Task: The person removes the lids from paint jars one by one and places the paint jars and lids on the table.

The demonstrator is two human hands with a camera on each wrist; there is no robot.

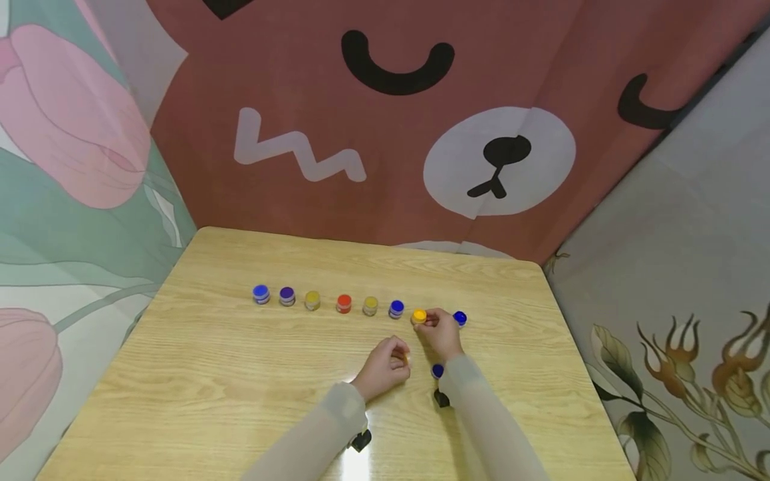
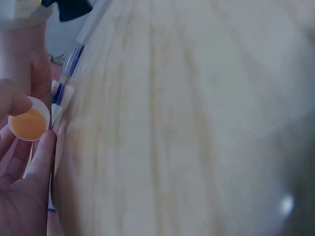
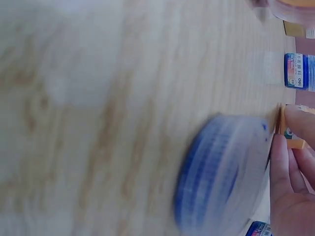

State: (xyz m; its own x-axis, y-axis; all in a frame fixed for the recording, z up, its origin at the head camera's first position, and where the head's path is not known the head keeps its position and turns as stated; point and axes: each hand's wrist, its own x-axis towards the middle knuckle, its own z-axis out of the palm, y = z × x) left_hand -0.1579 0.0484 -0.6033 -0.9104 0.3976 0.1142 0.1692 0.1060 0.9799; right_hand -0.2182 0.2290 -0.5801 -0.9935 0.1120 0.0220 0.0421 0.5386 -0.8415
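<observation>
My right hand [image 1: 443, 336] pinches a small yellow-orange paint jar [image 1: 419, 315] between thumb and fingers, at the right part of a row of paint jars. In the right wrist view the fingers hold the jar [image 3: 294, 141] by its side at table level. My left hand [image 1: 383, 366], nearer the front, holds a round lid [image 2: 28, 123] with an orange inner face and a white rim. A blue ribbed lid-like piece [image 3: 221, 172] lies on the table near my right wrist; the sleeve partly hides it in the head view.
Left of the held jar stand two blue jars [image 1: 261, 294] [image 1: 396, 308], a purple jar [image 1: 287, 296], two dull yellow jars [image 1: 312, 300] [image 1: 370, 306] and a red jar [image 1: 344, 303]. Another blue jar [image 1: 460, 318] is just right of my hand. Printed cloth [image 1: 301, 207] borders the wooden table [image 1: 240, 374].
</observation>
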